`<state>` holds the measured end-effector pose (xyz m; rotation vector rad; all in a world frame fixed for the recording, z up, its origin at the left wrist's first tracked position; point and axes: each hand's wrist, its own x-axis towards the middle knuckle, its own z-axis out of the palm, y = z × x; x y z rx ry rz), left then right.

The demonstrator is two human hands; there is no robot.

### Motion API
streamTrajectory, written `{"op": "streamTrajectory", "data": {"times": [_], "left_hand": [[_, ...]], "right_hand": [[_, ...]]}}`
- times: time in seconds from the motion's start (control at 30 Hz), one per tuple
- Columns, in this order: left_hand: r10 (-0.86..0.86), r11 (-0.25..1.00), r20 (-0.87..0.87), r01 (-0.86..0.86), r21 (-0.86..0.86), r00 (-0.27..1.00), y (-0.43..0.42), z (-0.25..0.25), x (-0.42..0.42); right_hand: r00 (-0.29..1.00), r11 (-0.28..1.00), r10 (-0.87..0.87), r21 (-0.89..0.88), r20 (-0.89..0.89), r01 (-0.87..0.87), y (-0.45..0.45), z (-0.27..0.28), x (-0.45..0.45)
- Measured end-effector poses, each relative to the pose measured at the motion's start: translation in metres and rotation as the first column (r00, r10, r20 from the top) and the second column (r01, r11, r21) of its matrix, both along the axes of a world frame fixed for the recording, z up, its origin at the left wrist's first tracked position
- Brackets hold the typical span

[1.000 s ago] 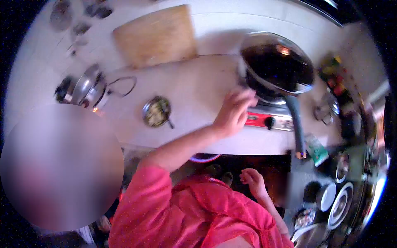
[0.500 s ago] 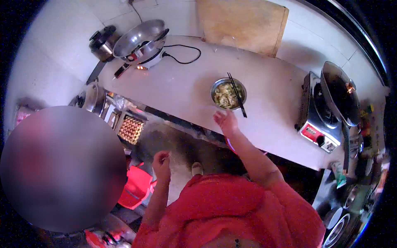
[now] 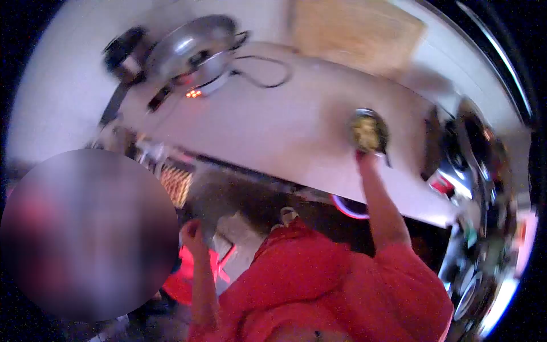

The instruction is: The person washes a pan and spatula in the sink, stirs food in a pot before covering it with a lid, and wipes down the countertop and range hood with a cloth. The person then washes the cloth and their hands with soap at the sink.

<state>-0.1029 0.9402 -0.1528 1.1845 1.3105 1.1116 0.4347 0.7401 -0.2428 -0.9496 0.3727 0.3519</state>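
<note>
My right hand [image 3: 367, 158] is at the near rim of a metal bowl [image 3: 368, 132] of pale and greenish food, its fingers closed on the rim. A dark chopstick end [image 3: 388, 162] sticks out beside the hand. The bowl is over the light counter [image 3: 285, 122], left of the portable stove [image 3: 453, 178]. Down at the left, my left hand [image 3: 191, 231] hangs over the floor, too blurred to show its fingers or anything in them.
A dark wok [image 3: 477, 134] sits on the stove. At the back left are a metal pan [image 3: 196, 43] on an appliance and a dark pot [image 3: 125, 54]. A wooden board [image 3: 356, 31] leans on the wall. Eggs [image 3: 176, 185] and a red item [image 3: 188, 273] are lower left.
My right hand has closed on the bowl, which has moved right along the counter, closer to the stove. My left hand has shifted left and slightly down. The view has swung a little.
</note>
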Motion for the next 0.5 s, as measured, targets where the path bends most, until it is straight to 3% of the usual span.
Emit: {"op": "streamTrajectory", "data": {"times": [0.07, 0.13, 0.17, 0.2, 0.23, 0.3, 0.33, 0.4, 0.43, 0.5], "left_hand": [[-0.026, 0.973, -0.177, 0.066, 0.223, 0.984, 0.024, -0.019, -0.014], [0.113, 0.994, -0.038, -0.113, -0.003, 0.993, 0.040, -0.012, -0.013], [0.140, 0.987, -0.099, -0.131, 0.097, 0.985, 0.050, -0.015, -0.019], [0.159, 0.974, -0.162, -0.128, 0.187, 0.974, 0.060, -0.016, -0.024], [0.194, 0.973, -0.123, -0.174, 0.153, 0.973, 0.067, -0.008, -0.030], [0.247, 0.966, -0.032, -0.243, 0.092, 0.969, 0.085, 0.014, -0.039], [0.271, 0.951, -0.122, -0.247, 0.185, 0.955, 0.100, 0.015, -0.052], [0.331, 0.934, -0.044, -0.320, 0.160, 0.943, 0.136, 0.003, -0.091], [0.351, 0.927, -0.009, -0.346, 0.144, 0.936, 0.156, 0.000, -0.112], [0.449, 0.887, -0.080, -0.433, 0.163, 0.890, 0.199, 0.031, -0.138]], "right_hand": [[0.978, 0.986, 0.163, 0.019, 0.129, -0.166, -0.020, -0.041, 0.038], [0.778, 0.873, 0.454, -0.391, 0.436, -0.290, -0.041, -0.086, 0.069], [0.701, 0.821, 0.532, -0.491, 0.475, -0.291, -0.042, -0.098, 0.077], [0.888, 0.902, 0.333, 0.168, 0.316, -0.397, -0.036, -0.087, 0.072], [0.989, 0.956, 0.121, 0.278, -0.088, -0.093, -0.020, -0.023, 0.033], [0.934, 0.910, 0.357, 0.236, -0.024, -0.341, -0.018, -0.065, 0.014], [0.888, 0.868, 0.459, 0.209, 0.011, -0.451, -0.019, -0.094, 0.007], [0.863, 0.879, 0.458, -0.036, -0.213, -0.475, 0.062, 0.005, -0.074], [0.729, 0.728, 0.671, -0.069, -0.133, -0.682, 0.103, 0.067, -0.120], [0.545, 0.520, 0.835, -0.220, -0.072, -0.825, 0.173, 0.100, -0.169]]}}
